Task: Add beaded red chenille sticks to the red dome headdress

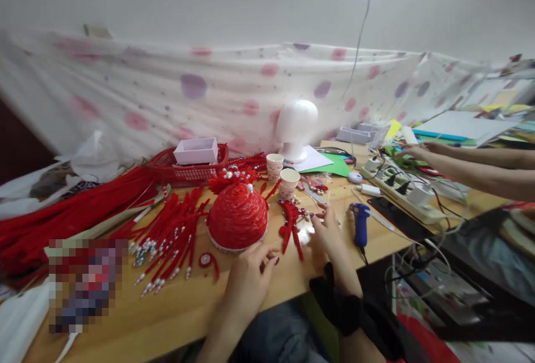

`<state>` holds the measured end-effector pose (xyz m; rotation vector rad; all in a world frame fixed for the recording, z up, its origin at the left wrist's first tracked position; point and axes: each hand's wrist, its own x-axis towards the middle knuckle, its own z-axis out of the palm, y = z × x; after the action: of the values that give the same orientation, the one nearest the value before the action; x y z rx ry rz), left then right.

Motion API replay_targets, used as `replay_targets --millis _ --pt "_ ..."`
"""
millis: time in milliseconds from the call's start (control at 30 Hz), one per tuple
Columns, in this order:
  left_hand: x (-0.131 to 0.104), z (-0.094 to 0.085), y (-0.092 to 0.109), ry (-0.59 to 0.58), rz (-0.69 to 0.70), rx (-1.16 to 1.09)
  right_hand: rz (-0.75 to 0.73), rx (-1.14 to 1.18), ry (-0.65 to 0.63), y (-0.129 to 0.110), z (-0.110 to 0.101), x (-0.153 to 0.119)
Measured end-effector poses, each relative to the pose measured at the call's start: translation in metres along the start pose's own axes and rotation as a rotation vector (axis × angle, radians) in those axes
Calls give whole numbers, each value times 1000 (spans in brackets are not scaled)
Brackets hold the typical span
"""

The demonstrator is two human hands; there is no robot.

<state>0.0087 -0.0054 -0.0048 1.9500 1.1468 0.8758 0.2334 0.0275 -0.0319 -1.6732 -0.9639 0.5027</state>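
Note:
My left hand (253, 271) rests near the table's front edge, fingers loosely curled, thumb and fingertip a little apart; nothing shows between them. Just beyond it sits a red domed headpiece (237, 215) wound in strips, with a pearl-like trim at its base and beaded red pieces on top. My right hand (326, 232), with a black band at the wrist, reaches over the table with fingers partly extended. Its fingertips are beside a red beaded ornament (290, 221) with hanging strips; whether they touch it I cannot tell. A small red coil (206, 260) lies left of my left hand.
Red bead-tipped strips (171, 246) spread at left, before a red basket (188, 173). Paper cups (289, 183) and a white foam head (296, 123) stand behind. A blue glue gun (359, 226) and power strip (401, 193) lie right. Another person's arms (472, 165) reach in.

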Motion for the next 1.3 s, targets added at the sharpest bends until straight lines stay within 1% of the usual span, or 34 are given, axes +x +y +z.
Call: replay_targets --millis 33,67,100,133,200,300,400,500,567,633,733,833,900,967,1033,1067,1100,1133,1200,1233,1267,1300 --pt "-2 7 0 -36 6 -9 -13 -44 -5 3 -3 2" --pt "-4 10 -1 -59 9 -25 -27 -82 -12 5 -7 3" --pt "-6 10 -2 -70 11 -34 -41 -114 -15 6 -9 4" --pt "-8 6 -4 -67 12 -35 -56 -139 -15 7 -11 4" --pt "-10 -8 -11 -17 -2 -10 -85 -162 -8 4 -13 3" --pt "-13 -38 -28 111 -88 45 -142 -130 -33 -8 -9 -2" --pt "-17 -67 -52 281 -263 78 -215 -8 -48 -20 -3 -12" --pt "-20 -87 -75 532 -388 178 -225 90 8 -19 3 -23" --pt "-20 -96 -85 629 -434 253 -190 95 32 -13 5 -29" --pt "-18 -102 -89 667 -458 294 -153 86 24 -5 5 -32" --pt "-13 -110 -87 682 -480 288 -129 59 14 -1 1 -31" --pt "-12 -119 -85 688 -488 207 -128 14 45 -2 -6 -29" --pt "-14 -123 -84 684 -484 137 -123 -11 38 -3 -10 -29" --pt "-18 -120 -78 684 -455 65 -125 -12 12 -5 -9 -33" --pt "-19 -107 -66 675 -388 -36 -174 24 -53 -11 -3 -42" --pt "-18 -96 -58 619 -357 -119 -218 57 -109 -15 2 -48" --pt "-15 -83 -49 545 -331 -220 -279 99 -198 -20 10 -54" --pt "-10 -68 -39 434 -308 -328 -337 151 -316 -26 18 -61" --pt "2 -40 -21 224 -317 -508 -452 292 -505 -37 38 -73" --pt "9 -28 -14 138 -307 -558 -498 362 -538 -41 47 -78" --pt "15 -17 -9 60 -302 -605 -468 418 -564 -44 54 -83" --pt "21 -9 -6 22 -316 -647 -410 468 -566 -46 60 -87"
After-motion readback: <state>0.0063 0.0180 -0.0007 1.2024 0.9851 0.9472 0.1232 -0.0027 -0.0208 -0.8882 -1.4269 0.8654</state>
